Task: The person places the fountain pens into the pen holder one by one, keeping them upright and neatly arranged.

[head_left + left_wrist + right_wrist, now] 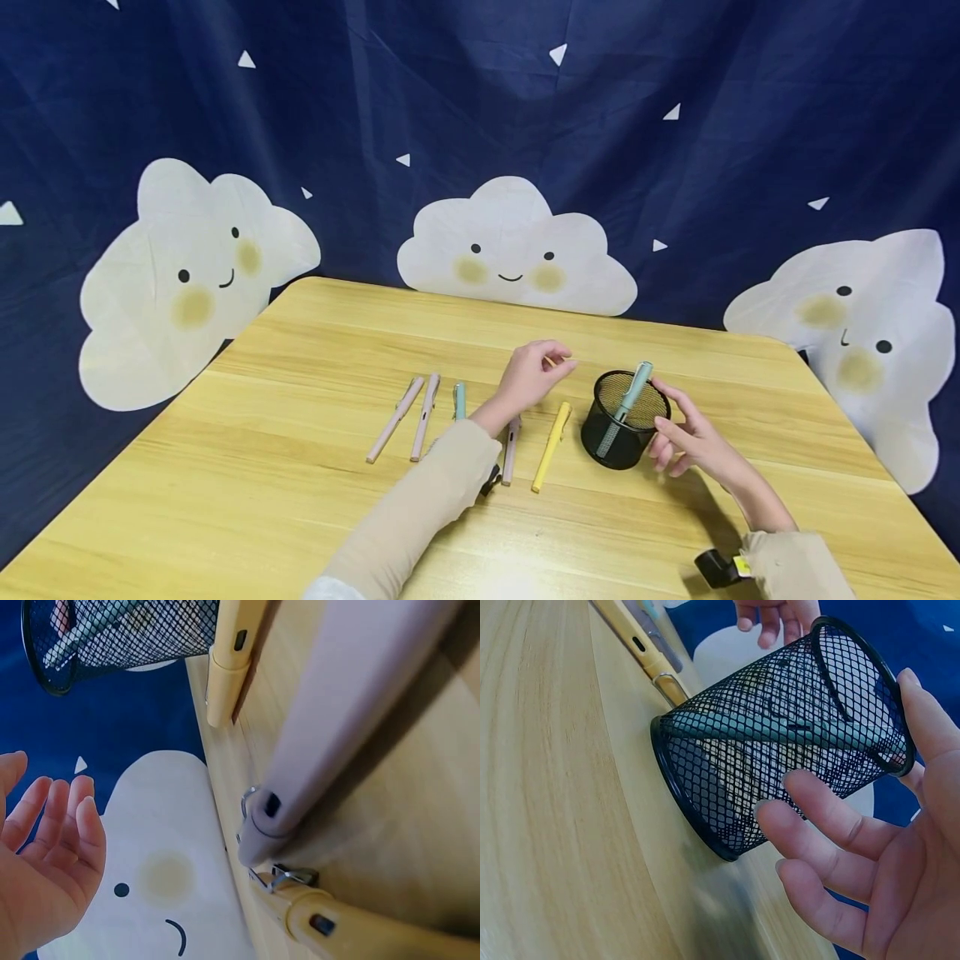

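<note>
My right hand [693, 437] holds the rim of a black mesh pen cup [617, 437] from the right, with thumb and forefinger at the edge. In the right wrist view the other fingers [840, 847] curl beside the mesh. A teal pen [636, 390] leans inside the cup, its upper end above the rim. My left hand [531, 373] hovers left of the cup with loosely bent fingers and nothing in them. Nearest to it on the table are a yellow pen [552, 446] and a lilac pen [512, 454].
Two more lilac pens [395, 419] lie on the wooden table [247, 475] at the left. Another teal pen [460, 400] is partly covered by the left sleeve [427, 500]. A second yellow pen [360, 930] shows in the left wrist view. Behind hangs a blue cloud-patterned curtain [480, 100].
</note>
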The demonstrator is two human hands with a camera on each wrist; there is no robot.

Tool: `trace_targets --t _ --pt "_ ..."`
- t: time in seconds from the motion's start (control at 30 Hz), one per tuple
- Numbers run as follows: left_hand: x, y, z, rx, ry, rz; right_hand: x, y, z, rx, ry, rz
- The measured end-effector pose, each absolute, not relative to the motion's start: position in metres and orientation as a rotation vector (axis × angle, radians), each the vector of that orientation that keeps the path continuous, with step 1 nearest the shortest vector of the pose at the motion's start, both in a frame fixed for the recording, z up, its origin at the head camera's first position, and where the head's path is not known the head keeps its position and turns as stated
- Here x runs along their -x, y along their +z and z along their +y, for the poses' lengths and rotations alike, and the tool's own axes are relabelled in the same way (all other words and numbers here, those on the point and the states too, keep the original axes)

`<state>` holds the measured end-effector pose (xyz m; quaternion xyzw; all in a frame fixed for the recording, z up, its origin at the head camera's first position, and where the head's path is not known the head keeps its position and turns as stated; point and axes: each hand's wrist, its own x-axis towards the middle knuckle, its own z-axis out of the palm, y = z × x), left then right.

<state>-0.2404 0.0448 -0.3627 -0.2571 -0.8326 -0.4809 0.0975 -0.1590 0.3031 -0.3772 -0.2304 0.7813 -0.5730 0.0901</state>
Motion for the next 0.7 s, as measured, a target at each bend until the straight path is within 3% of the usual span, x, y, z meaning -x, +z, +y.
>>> trace_targets --t 0.7 --pt "0.241 -0.361 0.022 0.807 -1.380 -2.500 0.159 -0.378 0.304 0.692 -1.706 2.316"
